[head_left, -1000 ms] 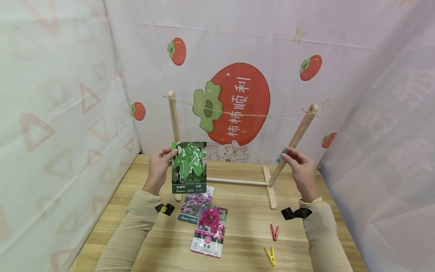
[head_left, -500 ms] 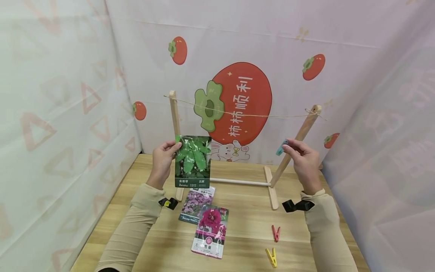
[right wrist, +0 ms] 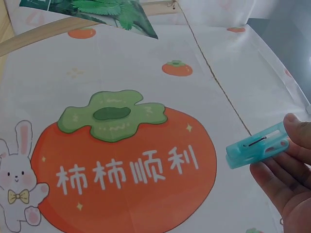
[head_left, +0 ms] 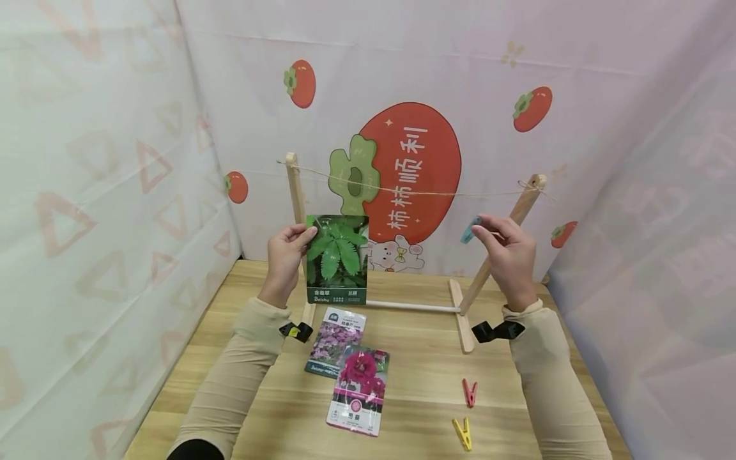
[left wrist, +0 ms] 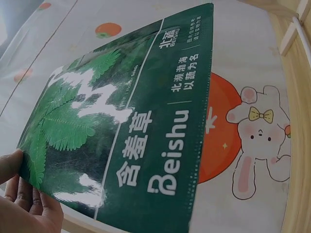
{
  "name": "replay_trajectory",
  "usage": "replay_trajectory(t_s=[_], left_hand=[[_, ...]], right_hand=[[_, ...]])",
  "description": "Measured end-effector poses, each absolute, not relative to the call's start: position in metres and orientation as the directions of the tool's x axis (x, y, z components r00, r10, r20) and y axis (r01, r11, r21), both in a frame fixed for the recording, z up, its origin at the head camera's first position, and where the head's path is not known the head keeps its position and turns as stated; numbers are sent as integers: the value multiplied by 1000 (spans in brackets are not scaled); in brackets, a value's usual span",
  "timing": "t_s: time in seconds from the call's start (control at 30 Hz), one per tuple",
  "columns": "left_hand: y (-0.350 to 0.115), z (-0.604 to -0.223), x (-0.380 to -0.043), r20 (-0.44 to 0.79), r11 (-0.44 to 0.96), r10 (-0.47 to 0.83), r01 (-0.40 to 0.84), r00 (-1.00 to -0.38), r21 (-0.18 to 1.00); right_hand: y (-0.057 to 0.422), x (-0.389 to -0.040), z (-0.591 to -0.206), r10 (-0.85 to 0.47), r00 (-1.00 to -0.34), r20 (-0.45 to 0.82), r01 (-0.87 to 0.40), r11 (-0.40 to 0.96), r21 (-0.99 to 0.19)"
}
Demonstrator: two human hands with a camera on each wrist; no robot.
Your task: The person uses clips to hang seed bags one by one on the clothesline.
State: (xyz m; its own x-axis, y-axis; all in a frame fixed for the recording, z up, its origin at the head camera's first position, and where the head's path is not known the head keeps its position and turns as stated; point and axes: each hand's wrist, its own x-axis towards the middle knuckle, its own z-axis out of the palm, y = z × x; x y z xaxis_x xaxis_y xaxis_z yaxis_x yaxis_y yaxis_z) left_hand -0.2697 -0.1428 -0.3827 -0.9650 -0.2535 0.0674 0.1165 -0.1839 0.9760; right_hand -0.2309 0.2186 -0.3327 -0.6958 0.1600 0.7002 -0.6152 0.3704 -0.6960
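Observation:
My left hand (head_left: 285,263) pinches the upper left edge of a green seed packet (head_left: 337,260) with a leafy plant printed on it. The packet hangs upright below the string (head_left: 428,193) and in front of the left post. In the left wrist view, thumb and fingers grip the packet's edge. Over on the right, my right hand (head_left: 508,259) pinches a light blue clothespin (right wrist: 256,145) by one end, its other end pointing away from the fingers. The clothespin is below the string, near the right post (head_left: 526,203) in the head view.
Two flower seed packets overlap on the wooden table, a pink one (head_left: 356,409) over a purple one (head_left: 339,333). A red clothespin (head_left: 469,392) and a yellow clothespin (head_left: 462,434) lie at the right. A white rod (head_left: 411,307) joins the stand's feet.
My left hand has raised the green seed packet and shifted it right. My right hand has lifted the blue clothespin a little higher. The items on the table stay put.

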Motion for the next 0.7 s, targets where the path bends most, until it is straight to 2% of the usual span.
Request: replay_trajectory(t_s=[0.43,0.7], left_hand=[[-132,-364,-278,114,-165,-221,153,-969,974],[-131,-355,-282,118,-147,-223,153,-968,977]], right_hand=[[199,-247,-309,165,-652,740,-682,298,-668],[169,-261,-294,75,-633,770,-724,293,-624]])
